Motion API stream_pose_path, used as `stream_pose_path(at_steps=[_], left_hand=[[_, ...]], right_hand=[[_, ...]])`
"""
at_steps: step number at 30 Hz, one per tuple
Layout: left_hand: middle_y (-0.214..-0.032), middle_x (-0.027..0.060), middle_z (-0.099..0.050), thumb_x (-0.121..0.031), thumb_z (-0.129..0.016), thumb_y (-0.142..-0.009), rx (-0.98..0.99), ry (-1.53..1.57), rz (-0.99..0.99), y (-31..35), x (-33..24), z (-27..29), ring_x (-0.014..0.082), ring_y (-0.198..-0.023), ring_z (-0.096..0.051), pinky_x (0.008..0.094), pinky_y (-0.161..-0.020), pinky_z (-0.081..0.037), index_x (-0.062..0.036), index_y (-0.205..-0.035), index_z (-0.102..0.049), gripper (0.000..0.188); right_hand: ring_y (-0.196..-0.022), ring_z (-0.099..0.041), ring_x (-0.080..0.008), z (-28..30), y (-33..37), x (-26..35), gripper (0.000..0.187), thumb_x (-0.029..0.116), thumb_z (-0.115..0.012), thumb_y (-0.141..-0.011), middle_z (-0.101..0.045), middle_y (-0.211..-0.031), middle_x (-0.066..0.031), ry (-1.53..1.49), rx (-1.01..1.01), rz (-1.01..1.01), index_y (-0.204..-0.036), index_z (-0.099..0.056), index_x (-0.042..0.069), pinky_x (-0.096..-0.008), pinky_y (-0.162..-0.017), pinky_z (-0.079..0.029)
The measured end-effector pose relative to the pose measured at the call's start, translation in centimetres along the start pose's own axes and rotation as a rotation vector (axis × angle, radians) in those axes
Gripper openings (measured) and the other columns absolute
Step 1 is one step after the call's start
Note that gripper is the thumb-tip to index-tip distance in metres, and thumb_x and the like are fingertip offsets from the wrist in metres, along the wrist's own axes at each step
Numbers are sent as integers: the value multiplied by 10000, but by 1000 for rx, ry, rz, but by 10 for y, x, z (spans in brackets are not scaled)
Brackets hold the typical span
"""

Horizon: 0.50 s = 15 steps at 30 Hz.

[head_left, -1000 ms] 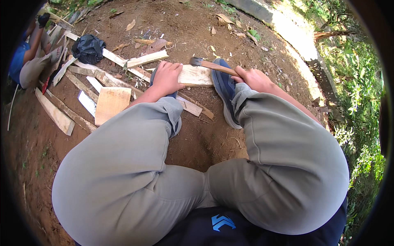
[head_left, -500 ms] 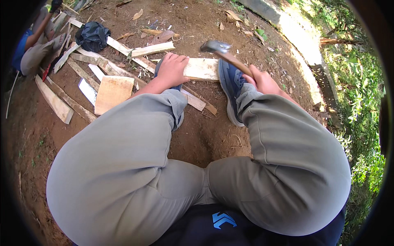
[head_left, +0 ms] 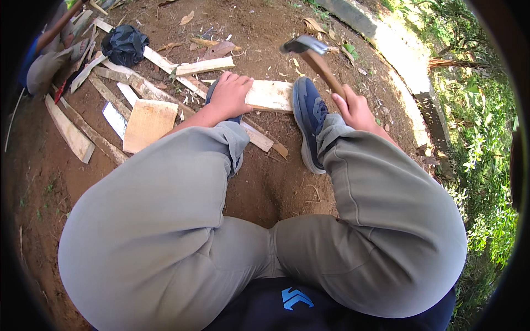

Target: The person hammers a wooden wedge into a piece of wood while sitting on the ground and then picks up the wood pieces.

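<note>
Looking down in the head view, grasps a hammer (head_left: 319,65) in the right hand (head_left: 356,110), with the grip clenched around the lower part of the wooden handle and the metal head pointing away from the body, past the right shoe (head_left: 312,110) and apart from the pale board (head_left: 270,95). Lays the left hand (head_left: 229,95) over the left part of that pale board, close by the left shoe (head_left: 238,164); cannot tell about the left grip, whether closed on an edge or just resting on top. Has the pale board lying crosswise near the ground, between the two shoes, with the right end just beside the right shoe. Bends both knees wide apart in grey trousers (head_left: 154,182), over bare brown soil (head_left: 259,198). Beyond the left hand, shows a light strip of wood (head_left: 204,66); off to the left, a squarish piece of wood (head_left: 148,126) near the knee, long wooden strips (head_left: 69,124) strewn at various angles, and a crumpled black plastic bag (head_left: 125,45). At the far left rim, shows part of a co-worker (head_left: 47,71), cut off by the dark border. Farther ahead, shows dry leaves (head_left: 220,51) scattered on the soil; to the right, sunlit green plants (head_left: 480,149).
</note>
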<state>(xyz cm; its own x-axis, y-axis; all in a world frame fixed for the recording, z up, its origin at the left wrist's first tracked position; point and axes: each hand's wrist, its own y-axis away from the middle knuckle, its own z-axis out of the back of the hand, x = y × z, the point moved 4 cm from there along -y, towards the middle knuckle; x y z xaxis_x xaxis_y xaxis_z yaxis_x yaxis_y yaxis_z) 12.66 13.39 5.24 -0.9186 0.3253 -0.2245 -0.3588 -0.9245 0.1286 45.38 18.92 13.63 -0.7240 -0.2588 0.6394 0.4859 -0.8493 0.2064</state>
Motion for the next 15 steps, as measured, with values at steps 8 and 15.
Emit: stream_pose_path(at_steps=[8, 15], left_hand=[[-1393, 83, -619, -367, -827, -720, -8, -5, 3, 3, 3, -2, 268, -1276, -554, 408, -1167, -324, -46, -1352, -640, 734], [-1368, 88, -629, -360, -831, -710, 20, 6, 23, 2, -1, -4, 255, -1289, -546, 412, -1186, -307, -51, -1366, -633, 752]], right_hand=[[-679, -664, -491, -17, 5, 12, 406, 490, -505, -1067, -642, -695, -258, 229, 149, 93, -1035, -533, 86, -586, -642, -517], [-695, -682, -463, -22, -18, -2, 395, 427, -552, -1067, -655, -707, -249, 289, 161, 44, -1018, -546, 36, -559, -638, -516]])
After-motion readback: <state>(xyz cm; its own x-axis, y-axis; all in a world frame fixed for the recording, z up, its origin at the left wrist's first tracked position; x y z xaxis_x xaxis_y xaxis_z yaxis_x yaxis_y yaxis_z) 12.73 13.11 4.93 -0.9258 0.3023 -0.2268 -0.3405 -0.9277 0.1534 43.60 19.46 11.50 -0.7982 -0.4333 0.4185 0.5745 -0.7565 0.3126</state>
